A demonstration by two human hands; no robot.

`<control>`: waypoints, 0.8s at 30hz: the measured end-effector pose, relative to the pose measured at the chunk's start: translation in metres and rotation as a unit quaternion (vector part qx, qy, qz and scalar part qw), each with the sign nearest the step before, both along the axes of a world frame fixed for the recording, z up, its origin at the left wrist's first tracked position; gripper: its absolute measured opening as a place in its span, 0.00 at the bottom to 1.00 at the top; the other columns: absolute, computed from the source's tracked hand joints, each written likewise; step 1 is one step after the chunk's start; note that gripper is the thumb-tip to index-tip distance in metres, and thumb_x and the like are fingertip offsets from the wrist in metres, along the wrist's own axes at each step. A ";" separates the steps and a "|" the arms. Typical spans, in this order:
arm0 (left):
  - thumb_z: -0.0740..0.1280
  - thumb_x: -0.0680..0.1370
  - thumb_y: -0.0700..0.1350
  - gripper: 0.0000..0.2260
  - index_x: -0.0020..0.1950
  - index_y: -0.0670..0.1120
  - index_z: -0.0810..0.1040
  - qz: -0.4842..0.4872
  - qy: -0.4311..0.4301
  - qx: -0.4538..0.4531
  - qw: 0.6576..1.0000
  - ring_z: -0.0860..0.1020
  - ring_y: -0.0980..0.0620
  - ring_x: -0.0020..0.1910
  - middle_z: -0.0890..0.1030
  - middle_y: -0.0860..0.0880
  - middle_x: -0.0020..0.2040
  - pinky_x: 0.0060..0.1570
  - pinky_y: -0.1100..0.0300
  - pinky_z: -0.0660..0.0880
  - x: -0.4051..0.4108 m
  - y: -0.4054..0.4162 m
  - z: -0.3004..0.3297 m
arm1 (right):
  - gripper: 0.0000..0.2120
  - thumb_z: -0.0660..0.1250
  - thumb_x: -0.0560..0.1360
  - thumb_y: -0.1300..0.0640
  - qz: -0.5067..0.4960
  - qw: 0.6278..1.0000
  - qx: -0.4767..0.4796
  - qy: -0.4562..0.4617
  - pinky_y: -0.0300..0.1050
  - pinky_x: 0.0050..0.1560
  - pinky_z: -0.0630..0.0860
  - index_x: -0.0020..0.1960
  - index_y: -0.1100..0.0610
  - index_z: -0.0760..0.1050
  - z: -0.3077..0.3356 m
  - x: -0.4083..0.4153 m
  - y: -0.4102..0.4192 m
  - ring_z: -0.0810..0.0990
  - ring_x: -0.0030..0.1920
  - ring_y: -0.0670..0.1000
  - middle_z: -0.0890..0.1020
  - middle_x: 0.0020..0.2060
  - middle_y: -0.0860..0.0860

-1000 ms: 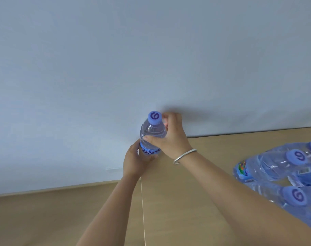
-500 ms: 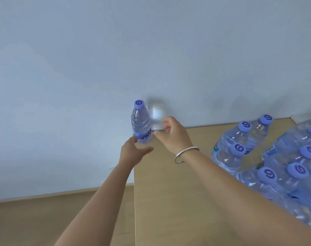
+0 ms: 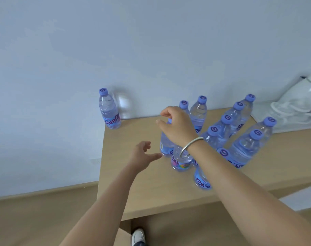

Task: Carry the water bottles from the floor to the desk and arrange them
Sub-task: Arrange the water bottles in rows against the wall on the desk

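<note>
One clear water bottle (image 3: 109,110) with a purple cap stands alone at the far left corner of the light wooden desk (image 3: 142,192). Several more bottles (image 3: 220,132) stand bunched on the desk's right half. My right hand (image 3: 177,125), with a silver bangle on its wrist, hovers over the cap of the leftmost bottle of that group (image 3: 166,144); its fingers are curled but apart, and the cap peeks out beneath the palm. My left hand (image 3: 142,155) is open just left of that bottle's lower half, not touching it.
A white bag (image 3: 293,110) with cord handles lies at the desk's far right against the wall. The desk's left edge drops to a wooden floor (image 3: 35,219). A white shoe (image 3: 137,236) shows below the front edge.
Both hands let go of the lone bottle at the corner and moved right toward the bunched bottles. The view swung right and down, bringing the whole group into sight.
</note>
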State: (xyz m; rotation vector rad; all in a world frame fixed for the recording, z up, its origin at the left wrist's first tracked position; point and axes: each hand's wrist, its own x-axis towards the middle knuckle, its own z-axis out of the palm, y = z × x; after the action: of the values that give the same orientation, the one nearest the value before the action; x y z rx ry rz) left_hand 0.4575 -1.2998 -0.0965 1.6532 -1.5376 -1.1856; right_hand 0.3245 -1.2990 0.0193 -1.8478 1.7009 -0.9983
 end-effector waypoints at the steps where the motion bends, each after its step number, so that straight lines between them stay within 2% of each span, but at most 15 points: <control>1: 0.77 0.67 0.44 0.30 0.66 0.40 0.71 -0.003 0.005 -0.003 1.000 0.72 0.52 0.55 0.76 0.45 0.57 0.52 0.62 0.68 -0.006 0.004 0.001 | 0.12 0.66 0.72 0.58 -0.015 0.999 0.008 0.040 0.47 0.56 0.71 0.55 0.60 0.75 0.005 -0.013 -0.002 0.75 0.54 0.53 0.77 0.54 0.55; 2: 0.77 0.67 0.43 0.30 0.66 0.41 0.71 -0.009 0.010 -0.005 1.000 0.72 0.52 0.55 0.76 0.47 0.56 0.52 0.62 0.68 -0.011 0.009 0.003 | 0.13 0.66 0.72 0.57 -0.025 0.995 0.028 0.091 0.48 0.55 0.71 0.55 0.60 0.74 0.009 -0.025 -0.004 0.75 0.53 0.55 0.76 0.53 0.55; 4: 0.77 0.67 0.43 0.29 0.65 0.43 0.71 -0.021 0.017 -0.006 1.000 0.73 0.52 0.56 0.75 0.50 0.55 0.51 0.61 0.68 -0.020 0.016 0.005 | 0.13 0.66 0.71 0.55 -0.014 0.977 0.100 0.189 0.44 0.45 0.70 0.53 0.60 0.71 0.014 -0.045 -0.003 0.74 0.47 0.56 0.75 0.47 0.54; 7: 0.77 0.67 0.41 0.28 0.65 0.44 0.72 -0.028 0.019 -0.001 0.999 0.73 0.52 0.56 0.74 0.51 0.54 0.51 0.62 0.68 -0.029 0.026 0.007 | 0.10 0.67 0.70 0.56 0.029 0.951 0.197 0.238 0.40 0.30 0.61 0.41 0.54 0.65 0.005 -0.054 0.009 0.70 0.35 0.51 0.68 0.33 0.48; 9: 0.77 0.67 0.41 0.30 0.67 0.44 0.70 -0.039 0.011 0.014 0.999 0.72 0.53 0.55 0.74 0.49 0.56 0.50 0.62 0.68 -0.030 0.032 0.008 | 0.17 0.64 0.71 0.59 0.021 0.951 0.189 0.245 0.40 0.31 0.59 0.35 0.50 0.57 -0.008 -0.053 0.014 0.68 0.32 0.50 0.64 0.30 0.47; 11: 0.77 0.67 0.41 0.31 0.68 0.45 0.69 -0.046 0.007 0.033 0.998 0.72 0.53 0.54 0.73 0.49 0.58 0.48 0.61 0.69 -0.028 0.036 0.007 | 0.14 0.64 0.73 0.59 0.005 0.956 0.153 0.251 0.42 0.33 0.61 0.35 0.52 0.59 -0.013 -0.053 0.015 0.70 0.36 0.53 0.65 0.30 0.47; 15: 0.77 0.66 0.42 0.33 0.68 0.47 0.68 -0.054 0.007 0.044 0.998 0.73 0.53 0.54 0.74 0.50 0.58 0.47 0.61 0.70 -0.015 0.041 0.008 | 0.13 0.66 0.72 0.56 -0.005 0.956 0.141 0.258 0.41 0.29 0.61 0.33 0.55 0.63 -0.012 -0.053 0.015 0.71 0.35 0.54 0.69 0.30 0.49; 18: 0.78 0.65 0.42 0.36 0.70 0.49 0.66 -0.066 0.011 0.040 0.997 0.73 0.53 0.55 0.73 0.52 0.57 0.48 0.61 0.71 -0.004 0.041 0.011 | 0.05 0.66 0.71 0.57 0.031 0.951 0.136 0.276 0.42 0.35 0.66 0.40 0.57 0.71 -0.005 -0.050 0.015 0.73 0.37 0.54 0.71 0.33 0.50; 21: 0.79 0.64 0.42 0.40 0.72 0.51 0.64 -0.072 0.021 0.053 0.996 0.72 0.51 0.58 0.72 0.51 0.60 0.50 0.59 0.72 0.006 0.039 0.012 | 0.09 0.67 0.69 0.58 0.099 0.947 0.117 0.283 0.48 0.42 0.72 0.33 0.56 0.68 0.014 -0.048 0.009 0.74 0.38 0.55 0.70 0.31 0.49; 22: 0.79 0.64 0.42 0.41 0.72 0.51 0.63 -0.074 0.024 0.063 0.995 0.71 0.51 0.59 0.72 0.51 0.61 0.50 0.59 0.72 0.010 0.039 0.012 | 0.11 0.67 0.68 0.57 0.111 0.948 0.107 0.280 0.49 0.43 0.71 0.31 0.55 0.66 0.022 -0.046 0.007 0.73 0.38 0.55 0.70 0.32 0.49; 24: 0.79 0.64 0.42 0.43 0.74 0.50 0.61 -0.079 0.027 0.083 0.993 0.71 0.51 0.60 0.71 0.50 0.65 0.52 0.59 0.71 0.016 0.037 0.013 | 0.09 0.68 0.66 0.56 0.115 0.957 0.080 0.255 0.47 0.40 0.69 0.32 0.56 0.69 0.037 -0.042 0.003 0.73 0.38 0.54 0.72 0.32 0.48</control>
State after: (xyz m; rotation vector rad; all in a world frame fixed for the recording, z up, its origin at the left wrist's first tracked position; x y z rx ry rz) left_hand 0.4737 -1.2632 -0.0832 1.6115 -1.5963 -1.4643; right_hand 0.2823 -1.2962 0.0568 -2.2548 1.7128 -0.2891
